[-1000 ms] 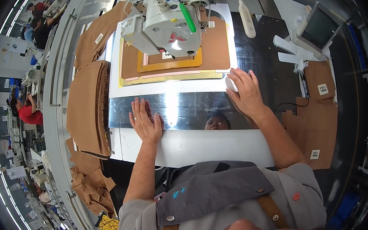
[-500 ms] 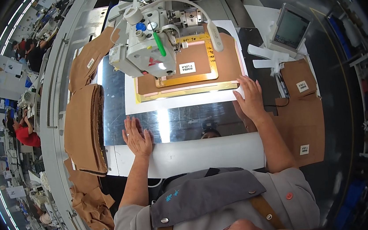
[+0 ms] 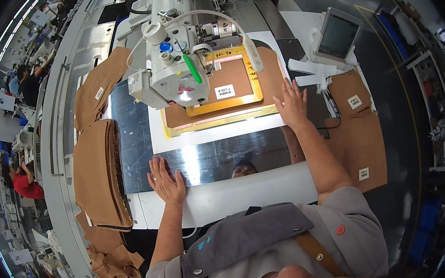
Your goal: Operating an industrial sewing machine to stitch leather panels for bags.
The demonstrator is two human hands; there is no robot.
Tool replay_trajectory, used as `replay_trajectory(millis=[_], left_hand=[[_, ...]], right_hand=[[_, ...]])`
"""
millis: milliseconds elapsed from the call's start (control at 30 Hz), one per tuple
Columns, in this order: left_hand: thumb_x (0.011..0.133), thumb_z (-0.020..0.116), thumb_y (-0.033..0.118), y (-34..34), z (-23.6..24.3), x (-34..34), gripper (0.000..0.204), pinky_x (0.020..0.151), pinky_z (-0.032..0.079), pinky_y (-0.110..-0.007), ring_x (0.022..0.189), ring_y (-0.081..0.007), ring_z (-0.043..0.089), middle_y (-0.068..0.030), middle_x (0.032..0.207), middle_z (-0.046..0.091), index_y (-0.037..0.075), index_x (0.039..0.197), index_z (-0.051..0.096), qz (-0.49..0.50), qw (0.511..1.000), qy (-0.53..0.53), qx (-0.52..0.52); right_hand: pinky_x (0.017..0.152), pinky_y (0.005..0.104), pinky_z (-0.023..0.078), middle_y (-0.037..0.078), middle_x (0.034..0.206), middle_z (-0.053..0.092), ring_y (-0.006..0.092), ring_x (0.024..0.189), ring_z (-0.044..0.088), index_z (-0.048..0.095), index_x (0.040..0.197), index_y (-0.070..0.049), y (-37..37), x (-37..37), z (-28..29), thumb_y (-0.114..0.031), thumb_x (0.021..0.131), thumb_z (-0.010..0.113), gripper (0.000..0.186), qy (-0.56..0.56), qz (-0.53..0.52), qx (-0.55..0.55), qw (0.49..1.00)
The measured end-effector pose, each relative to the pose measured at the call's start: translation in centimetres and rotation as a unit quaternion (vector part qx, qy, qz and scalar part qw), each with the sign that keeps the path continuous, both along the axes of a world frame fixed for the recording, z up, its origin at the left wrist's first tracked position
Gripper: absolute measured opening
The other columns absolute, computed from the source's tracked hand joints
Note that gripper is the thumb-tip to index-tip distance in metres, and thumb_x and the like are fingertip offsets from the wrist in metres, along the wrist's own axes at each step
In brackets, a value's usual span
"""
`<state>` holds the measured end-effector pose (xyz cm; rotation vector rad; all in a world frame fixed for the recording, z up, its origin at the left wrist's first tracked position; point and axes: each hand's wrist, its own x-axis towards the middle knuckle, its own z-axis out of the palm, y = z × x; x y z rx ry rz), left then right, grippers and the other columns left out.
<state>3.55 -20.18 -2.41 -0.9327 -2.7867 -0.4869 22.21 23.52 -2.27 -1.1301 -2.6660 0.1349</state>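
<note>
My left hand [image 3: 167, 179] lies palm down, fingers stretched out, on the shiny metal plate [image 3: 209, 164] near its front edge. My right hand [image 3: 291, 100] rests, fingers apart, at the right edge of a white template [image 3: 160, 131] with pale yellow and pink strips. On the template lies a brown piece [image 3: 268, 70] with a white label, under an orange rectangular frame [image 3: 219, 105]. The white sewing machine head [image 3: 173, 74], with a green-handled part, stands over the frame's left part and hides some of it.
Stacked brown pieces [image 3: 95, 175] and a loose piece [image 3: 95, 92] lie on the left, crumpled ones [image 3: 114, 267] lower down. On the right are a screen [image 3: 335, 34], white scraps [image 3: 313, 79] and more brown pieces [image 3: 354, 142]. Co-workers [image 3: 26, 184] sit at the far left.
The view has shifted. The template and orange frame have moved right relative to the machine head. My right hand has moved forward along the template's edge; my left hand stays on the plate.
</note>
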Motion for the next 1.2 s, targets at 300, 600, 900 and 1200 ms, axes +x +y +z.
replay_trajectory(millis=[300,600,900,1200], left_hand=[[0.09,0.055,0.039,-0.1,0.3,0.0,0.068,0.123,0.012,-0.057,0.155,-0.0352,0.026,-0.0163,0.163,0.037,0.004,0.148,0.047,-0.009,1.0,-0.002,0.002],[0.091,0.056,0.038,0.1,0.4,0.2,0.067,0.123,0.009,-0.057,0.156,-0.0354,0.024,-0.0167,0.163,0.037,0.004,0.147,0.048,-0.015,1.0,-0.013,0.002],[0.094,0.061,0.03,7.7,3.9,2.0,0.058,0.121,0.019,-0.057,0.152,-0.0356,0.032,-0.0173,0.161,0.038,0.009,0.147,0.048,-0.301,0.947,-0.094,0.064],[0.095,0.061,0.053,12.9,3.8,3.7,0.081,0.125,0.015,-0.056,0.154,-0.0287,0.031,-0.0101,0.166,0.034,0.007,0.158,0.036,-0.466,0.877,-0.081,-0.077]], right_hand=[[0.12,0.0627,0.024,0.008,0.152,0.054,0.0302,0.147,0.039,0.077,0.118,-0.013,-1.5,-1.9,1.7,-0.035,0.095,0.069,0.033,0.041,0.015,-0.019,0.999],[0.103,0.0444,0.046,0.001,0.125,0.074,0.0264,0.121,0.059,0.081,0.097,-0.008,-4.1,4.5,2.6,-0.028,0.094,0.068,0.024,0.214,-0.016,-0.06,0.975],[0.087,0.0374,0.053,0.021,0.115,0.072,0.0308,0.1,0.069,0.077,0.103,0.002,-19.5,16.8,5.9,-0.019,0.096,0.071,0.024,0.192,-0.025,-0.364,0.911],[0.078,0.0294,0.05,0.017,0.095,0.073,0.0157,0.09,0.066,0.072,0.1,0.01,-21.7,25.1,6.6,-0.023,0.1,0.068,0.033,0.128,-0.094,-0.502,0.85]])
